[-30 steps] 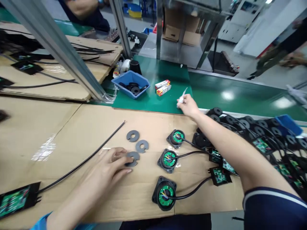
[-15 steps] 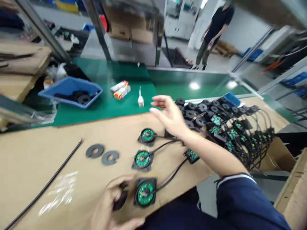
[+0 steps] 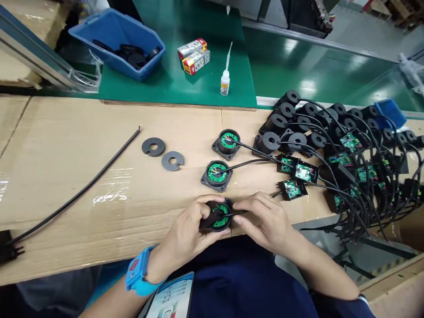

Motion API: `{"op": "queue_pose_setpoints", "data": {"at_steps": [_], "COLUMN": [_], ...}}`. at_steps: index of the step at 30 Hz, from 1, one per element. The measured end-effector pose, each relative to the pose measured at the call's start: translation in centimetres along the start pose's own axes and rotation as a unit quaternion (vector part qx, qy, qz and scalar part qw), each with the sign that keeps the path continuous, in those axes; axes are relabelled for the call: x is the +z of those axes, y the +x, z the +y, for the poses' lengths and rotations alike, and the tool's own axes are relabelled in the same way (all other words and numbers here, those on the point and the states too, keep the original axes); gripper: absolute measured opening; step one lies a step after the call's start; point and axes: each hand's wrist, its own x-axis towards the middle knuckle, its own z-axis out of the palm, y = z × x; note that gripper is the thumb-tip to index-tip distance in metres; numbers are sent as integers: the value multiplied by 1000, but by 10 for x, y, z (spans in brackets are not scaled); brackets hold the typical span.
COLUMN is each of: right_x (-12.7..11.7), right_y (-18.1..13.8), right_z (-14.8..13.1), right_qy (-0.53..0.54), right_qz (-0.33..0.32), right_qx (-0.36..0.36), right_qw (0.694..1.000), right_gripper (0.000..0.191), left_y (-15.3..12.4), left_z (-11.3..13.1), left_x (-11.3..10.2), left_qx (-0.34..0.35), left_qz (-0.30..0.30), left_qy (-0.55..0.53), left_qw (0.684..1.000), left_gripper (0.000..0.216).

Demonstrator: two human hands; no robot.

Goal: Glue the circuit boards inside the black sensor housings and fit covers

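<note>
At the table's near edge, my left hand (image 3: 187,227) grips a dark rounded part (image 3: 208,216), its full shape hidden by my fingers. That part sits against the left side of a square black housing (image 3: 228,226) with a round green circuit board. My right hand (image 3: 268,218) curls beside the housing, thumb and fingers around the black cable (image 3: 239,213) that rises from the board. Two similar housings (image 3: 217,172) lie behind, face up, with their cables running right to small black boxes (image 3: 293,189) of circuit boards. Two flat slotted rings (image 3: 153,146) lie to the left.
A loose black cable (image 3: 82,192) stretches over the left table. Behind are a blue bin (image 3: 145,66) of black parts, small boxes (image 3: 195,55) and a white dropper bottle (image 3: 225,81). Cabled black cylinders (image 3: 285,112) crowd the right, before a small blue tray (image 3: 391,114).
My right hand has come down from above the table to the nearest housing's cable. My left hand has brought the dark part right against that housing. The view has tilted downward.
</note>
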Motion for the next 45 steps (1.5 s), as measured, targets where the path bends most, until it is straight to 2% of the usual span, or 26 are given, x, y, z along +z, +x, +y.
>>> {"op": "queue_pose_setpoints", "data": {"at_steps": [3,6,9,12,15,20,23,26,29,33,37,40,45], "right_x": [-1,-2,-1,1,3,4,5,6,7,7,6,5,7], "right_y": [6,9,9,4,-2,-10,-14,-16,-17,-15,-13,-14,-17], "right_z": [-12,-24,-26,-18,-7,-3,-4,-2,0,1,1,1,3], "right_qy": [-106,-205,-248,-200,-117,-84,-81,-72,-62,-35,-8,1,12], "right_qz": [38,30,22,14,41,73,83,87,87,76,66,65,60], "right_qx": [-71,-143,-182,-139,-68,-36,-29,-29,-31,-13,-2,1,6], "right_qw": [991,968,951,970,990,993,993,993,994,996,998,998,998], "right_gripper": [20,24,25,24,19,12,15,18,18,15,12,13,16], "left_y": [1,4,6,4,1,1,2,-1,-4,1,13,23,32], "left_z": [2,5,6,7,7,7,11,22,38,55,60,58,52], "left_x": [3,2,1,1,4,5,-7,-27,-46,-54,-52,-50,-48], "left_qx": [-11,-14,-9,-7,-6,2,25,25,10,8,24,54,45], "left_qz": [20,21,20,32,43,47,50,53,23,-25,-53,-87,-124], "left_qy": [15,16,16,23,40,63,81,126,176,185,217,233,241], "left_qw": [1000,1000,1000,999,998,997,995,990,984,982,974,967,961], "left_gripper": [40,36,33,37,41,41,43,30,7,21,50,46,44]}}
